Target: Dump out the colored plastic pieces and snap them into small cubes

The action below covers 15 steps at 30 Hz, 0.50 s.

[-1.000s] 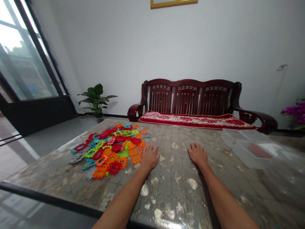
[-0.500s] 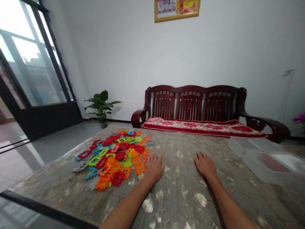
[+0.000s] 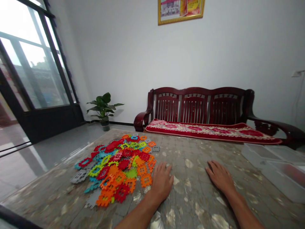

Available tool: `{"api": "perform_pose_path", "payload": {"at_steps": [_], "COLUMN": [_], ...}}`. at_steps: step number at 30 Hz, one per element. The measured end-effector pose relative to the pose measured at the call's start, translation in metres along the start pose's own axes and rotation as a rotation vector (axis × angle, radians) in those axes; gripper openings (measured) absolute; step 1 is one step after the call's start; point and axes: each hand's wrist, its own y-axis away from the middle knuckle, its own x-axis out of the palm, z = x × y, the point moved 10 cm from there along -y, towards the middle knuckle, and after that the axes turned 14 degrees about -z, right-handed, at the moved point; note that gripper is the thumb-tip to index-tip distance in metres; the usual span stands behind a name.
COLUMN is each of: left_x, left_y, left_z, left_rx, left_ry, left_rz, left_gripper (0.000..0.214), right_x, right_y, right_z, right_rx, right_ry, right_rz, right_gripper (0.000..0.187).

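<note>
My left hand (image 3: 162,180) lies palm down on the table (image 3: 190,197), fingers stretched forward, holding nothing. Right beside it, to the left, spreads a loose heap of flat plastic interlocking pieces (image 3: 124,163) in orange, red, lime green, teal and grey. Several have window-like cut-outs and notched edges. An orange piece (image 3: 145,180) is the nearest to my left fingers; whether they touch it I cannot tell. My right hand (image 3: 220,176) rests flat on the table farther right, fingers extended, with nothing in it.
Clear plastic boxes (image 3: 274,170) stand at the table's right side, one with something reddish inside. Beyond the far edge is a dark wooden bench (image 3: 193,105) with a red patterned cover (image 3: 209,131). A potted plant (image 3: 103,108) stands on the floor at the back left.
The view has shifted slightly, so the table and pieces appear a little lower and larger. Both hands stay flat on the table, and the heap looks the same.
</note>
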Motion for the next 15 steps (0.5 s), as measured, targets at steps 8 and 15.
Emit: {"api": "perform_pose_path", "payload": {"at_steps": [8,15], "left_x": [-0.06,-0.049], "left_y": [-0.062,-0.078], "left_z": [0.067,0.145], "left_rx": [-0.1,-0.218], "left_ry": [-0.209,-0.416], "left_rz": [-0.158,-0.03], "left_gripper": [0.057,0.063], "right_x": [0.004,0.005], "right_y": [0.0,0.0], "right_z": [-0.003,-0.006], "right_rx": [-0.011,0.014], "right_ry": [0.01,-0.013], "right_rz": [-0.005,-0.017], "right_gripper": [0.059,0.058]}}
